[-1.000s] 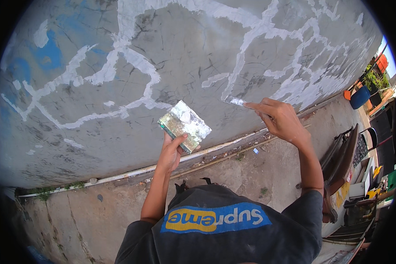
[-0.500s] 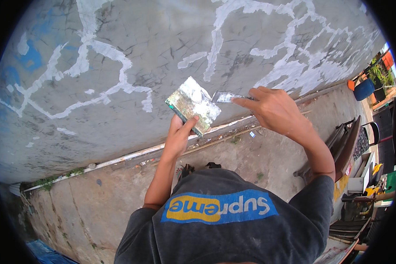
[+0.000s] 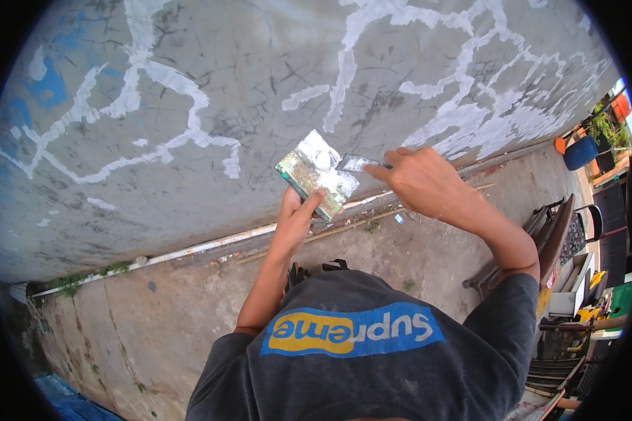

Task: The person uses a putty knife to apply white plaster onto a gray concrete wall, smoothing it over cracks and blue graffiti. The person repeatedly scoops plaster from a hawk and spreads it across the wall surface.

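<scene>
My left hand grips a small flat board by its lower edge, thumb on top. White putty is smeared over the board's far and right parts, and its near left edge is greenish. In my right hand is a putty knife, its handle mostly hidden by the fingers and the forefinger stretched toward the blade. The blade, coated with white paste, lies at the board's right edge beside the putty; whether it touches cannot be made out. Both tools are in front of a grey wall with white putty streaks.
A pale pipe and a thin pole run along the wall's foot. On the right stand a brown bench-like piece, a blue drum and assorted clutter. A blue tarp lies at the lower left of the concrete floor.
The board and both hands have shifted slightly right and down in the picture. The putty knife's blade has come nearer the putty on the board. Both hands keep their grips.
</scene>
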The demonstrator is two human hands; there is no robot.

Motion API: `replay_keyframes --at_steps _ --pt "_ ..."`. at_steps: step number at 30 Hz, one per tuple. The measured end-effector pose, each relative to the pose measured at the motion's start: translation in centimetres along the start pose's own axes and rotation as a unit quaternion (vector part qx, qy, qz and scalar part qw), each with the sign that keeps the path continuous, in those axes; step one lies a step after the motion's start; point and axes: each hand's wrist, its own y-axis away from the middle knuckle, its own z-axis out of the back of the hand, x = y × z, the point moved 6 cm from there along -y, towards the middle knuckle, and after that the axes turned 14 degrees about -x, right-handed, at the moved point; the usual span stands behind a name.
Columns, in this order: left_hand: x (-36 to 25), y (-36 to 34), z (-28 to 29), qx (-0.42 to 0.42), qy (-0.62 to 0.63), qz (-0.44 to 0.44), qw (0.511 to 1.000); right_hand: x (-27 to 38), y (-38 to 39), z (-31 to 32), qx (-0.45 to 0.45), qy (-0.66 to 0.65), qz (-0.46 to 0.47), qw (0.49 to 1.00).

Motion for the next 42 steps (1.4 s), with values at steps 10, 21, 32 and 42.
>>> replay_keyframes --at_steps 10,21,32,42 --pt "0.8 -0.4 4.3 -0.039 0.076 0.036 0.996 -1.6 -1.8 2.2 0.088 -0.191 -0.049 0.976" --pt "-0.9 0.9 17.5 -0.173 0.226 0.009 0.959 -1.5 -6.9 3.5 -0.265 -0.861 -0.246 0.356" --pt "-4.6 2.2 25.6 -0.204 0.133 0.039 0.969 12.4 -9.6 14.0 -0.090 -0.989 0.011 0.115" --pt "-2.3 -0.3 26.6 -0.145 0.151 0.101 0.973 15.4 -6.6 12.9 0.073 -0.979 0.091 0.165"
